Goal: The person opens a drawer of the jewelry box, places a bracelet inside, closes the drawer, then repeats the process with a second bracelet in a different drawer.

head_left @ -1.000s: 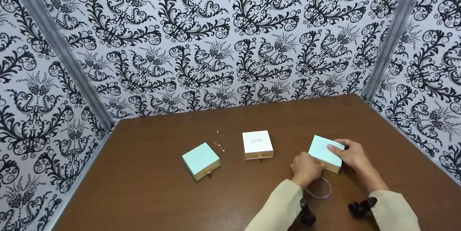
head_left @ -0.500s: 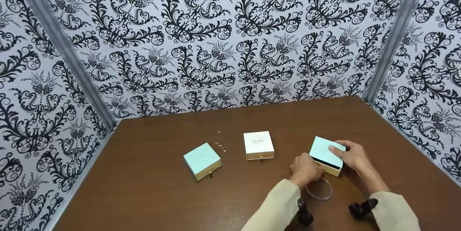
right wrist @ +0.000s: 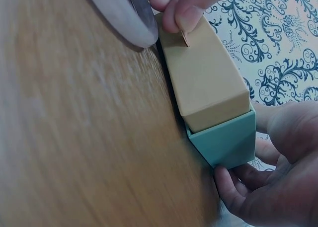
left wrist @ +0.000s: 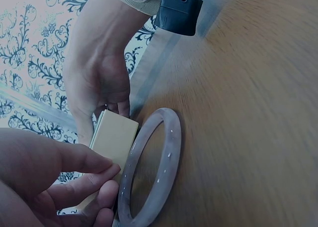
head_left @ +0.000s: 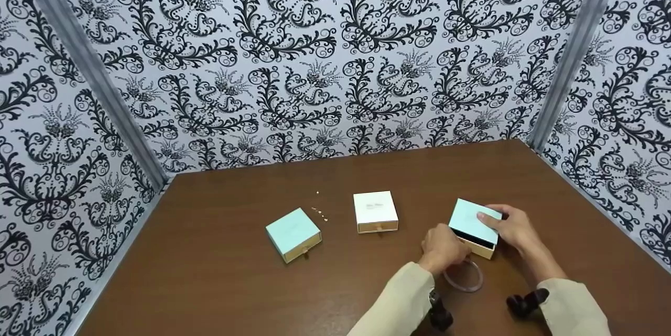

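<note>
A small teal box lies on the brown table at the right. My right hand grips its teal sleeve from the far side, fingers curled round it. My left hand pinches the front end of the kraft drawer, which sticks partly out of the sleeve and shows a dark gap. A pale translucent bangle lies flat on the table just in front of the drawer, touching it in the left wrist view, where bangle and drawer sit by my fingers.
A second teal box lies shut at centre left and a white box at centre. Tiny gold pieces lie between them. Patterned walls close in the table on three sides.
The kraft drawer has slid a little way out of the teal sleeve toward me, opening a dark gap. The right hand has stayed on the sleeve.
</note>
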### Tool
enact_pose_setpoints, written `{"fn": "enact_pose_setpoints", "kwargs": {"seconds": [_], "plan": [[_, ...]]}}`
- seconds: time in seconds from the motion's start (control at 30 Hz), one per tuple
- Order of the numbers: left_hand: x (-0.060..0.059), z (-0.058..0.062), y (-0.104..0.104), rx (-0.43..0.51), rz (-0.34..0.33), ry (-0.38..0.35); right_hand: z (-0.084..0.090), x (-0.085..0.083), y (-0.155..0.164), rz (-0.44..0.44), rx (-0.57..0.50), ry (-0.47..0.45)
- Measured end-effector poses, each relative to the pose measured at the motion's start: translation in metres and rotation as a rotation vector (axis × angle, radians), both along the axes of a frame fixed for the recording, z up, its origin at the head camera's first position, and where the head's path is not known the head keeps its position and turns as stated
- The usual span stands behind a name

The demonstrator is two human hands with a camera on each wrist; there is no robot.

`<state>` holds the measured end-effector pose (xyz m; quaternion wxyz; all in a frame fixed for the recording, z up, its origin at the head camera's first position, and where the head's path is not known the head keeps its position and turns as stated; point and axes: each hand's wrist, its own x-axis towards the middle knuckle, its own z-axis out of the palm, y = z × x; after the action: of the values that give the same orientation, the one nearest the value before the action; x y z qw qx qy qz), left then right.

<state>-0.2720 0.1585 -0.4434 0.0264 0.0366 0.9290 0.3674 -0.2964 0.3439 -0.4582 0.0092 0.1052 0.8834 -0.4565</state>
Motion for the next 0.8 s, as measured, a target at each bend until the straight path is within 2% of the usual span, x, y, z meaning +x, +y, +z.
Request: {"fn": "enact_pose_setpoints", "kwargs": {"seconds": [0.53,0.8], "plan": [[0.0018,-0.0005,-0.0018,-0.091,-0.043,0.005,-0.0005,-0.0011,-0.0002,-0.014,0.007,-0.04],[0.0059,0.0007,-0.006,-0.083,-0.063,0.007,-0.0003,-0.0019,0.0007,-0.02,0.027,-0.034]]}}
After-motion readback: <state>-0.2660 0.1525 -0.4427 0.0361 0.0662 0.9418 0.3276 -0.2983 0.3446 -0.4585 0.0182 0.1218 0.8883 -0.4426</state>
